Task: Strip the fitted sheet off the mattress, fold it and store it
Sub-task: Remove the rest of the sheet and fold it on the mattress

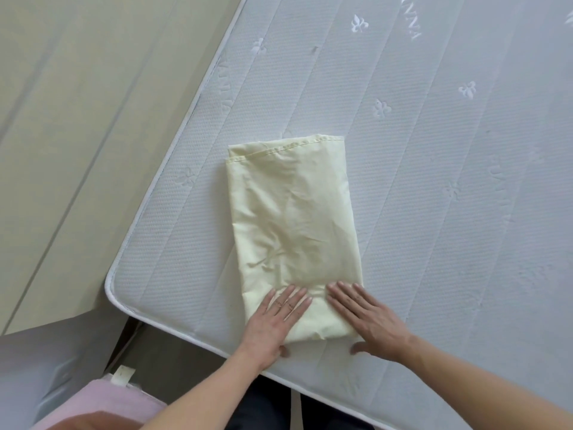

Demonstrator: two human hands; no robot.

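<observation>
The pale yellow fitted sheet (291,225) lies folded into a long rectangle on the bare white quilted mattress (449,181), near its front left corner. A stitched hem runs along the sheet's far end. My left hand (276,321) lies flat on the near left part of the sheet, fingers straight, thumb on the mattress. My right hand (369,318) presses flat on the near right corner, fingers straight and pointing up the sheet, thumb on the mattress beside it.
A beige panelled wall or headboard (77,135) runs along the mattress's left edge. Below the front left corner stand a grey surface (40,361) and a pink fabric item (124,408) with a small cream tag. Dark floor shows under the front edge.
</observation>
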